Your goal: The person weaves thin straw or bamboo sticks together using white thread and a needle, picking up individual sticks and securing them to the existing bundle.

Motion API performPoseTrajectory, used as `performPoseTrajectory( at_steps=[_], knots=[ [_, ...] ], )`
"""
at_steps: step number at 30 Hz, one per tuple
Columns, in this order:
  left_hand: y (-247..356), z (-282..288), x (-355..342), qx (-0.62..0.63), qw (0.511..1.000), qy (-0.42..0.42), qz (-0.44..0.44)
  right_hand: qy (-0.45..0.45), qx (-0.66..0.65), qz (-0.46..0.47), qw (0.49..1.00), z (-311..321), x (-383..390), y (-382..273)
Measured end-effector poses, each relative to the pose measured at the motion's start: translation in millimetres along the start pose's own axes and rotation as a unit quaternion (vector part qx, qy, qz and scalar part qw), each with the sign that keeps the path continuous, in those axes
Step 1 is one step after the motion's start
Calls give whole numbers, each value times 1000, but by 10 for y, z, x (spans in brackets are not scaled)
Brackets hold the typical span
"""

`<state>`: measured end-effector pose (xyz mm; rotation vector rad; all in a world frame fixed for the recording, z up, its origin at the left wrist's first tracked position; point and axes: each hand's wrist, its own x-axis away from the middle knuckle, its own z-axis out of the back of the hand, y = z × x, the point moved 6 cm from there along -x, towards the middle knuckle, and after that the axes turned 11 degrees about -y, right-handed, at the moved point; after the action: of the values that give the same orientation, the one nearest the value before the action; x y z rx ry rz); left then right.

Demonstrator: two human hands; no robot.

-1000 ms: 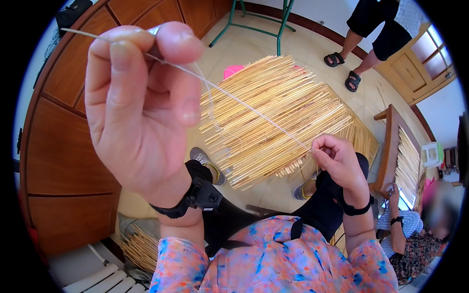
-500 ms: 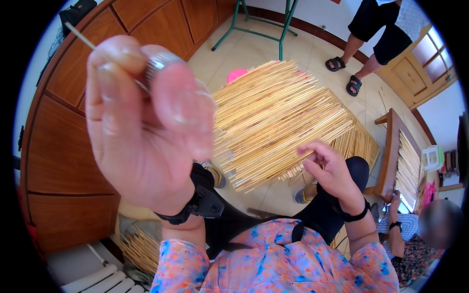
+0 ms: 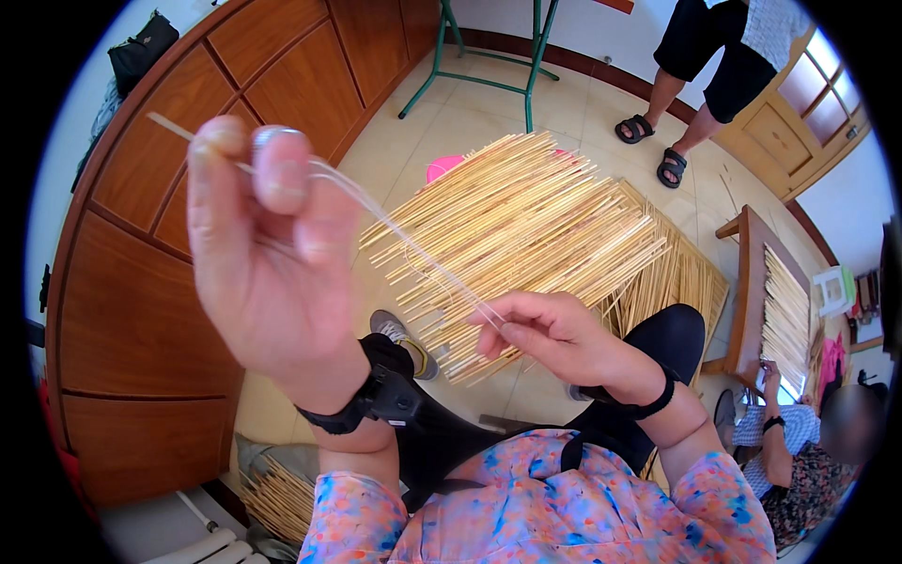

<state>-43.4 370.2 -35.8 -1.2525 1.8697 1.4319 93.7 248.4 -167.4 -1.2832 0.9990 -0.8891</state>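
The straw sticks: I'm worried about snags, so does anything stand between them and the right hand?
Nothing visible blocks the right hand from the straw sticks; the thread only runs from that hand up toward the left hand, across the view of them.

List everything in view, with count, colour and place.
Straw stalks: many, golden, centre, right and lower left
Thread: apparently doubled, white, left of centre
Thin strip: one, pale, upper left
Ring: one, silver, upper left
Bright item: at least one, pink, upper centre
Metal frame: one, green, top centre
Cabinet: one, brown, left
Bag: one, black, upper left
Door: one, tan, upper right
Table: one, brown, right
Stool: one, white, right
Other people: two, mixed colours, right
Sandals: two, black, upper right
Own patterned top: one, multicoloured, bottom
Shoes: two, grey, below centre
Left hand: one, black wristband, left
Right hand: one, black wristband, centre
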Motion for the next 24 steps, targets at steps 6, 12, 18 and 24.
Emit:
performPoseTrajectory(
  at_steps=[6, 12, 18, 24],
  knots=[
    [341, 231, 45, -67, 996, 44, -47, 103, 28, -54, 993, 233, 202, 191],
    [487, 415, 110, -76, 993, 51, -69, 138, 36, -76, 987, 312, 203, 205],
    [652, 495, 154, -105, 989, 63, -80, 139, 85, -73, 984, 293, 129, 144],
    [752, 691, 210, -106, 982, 124, -95, 125, -9, -42, 991, 302, 139, 229]
  ],
)
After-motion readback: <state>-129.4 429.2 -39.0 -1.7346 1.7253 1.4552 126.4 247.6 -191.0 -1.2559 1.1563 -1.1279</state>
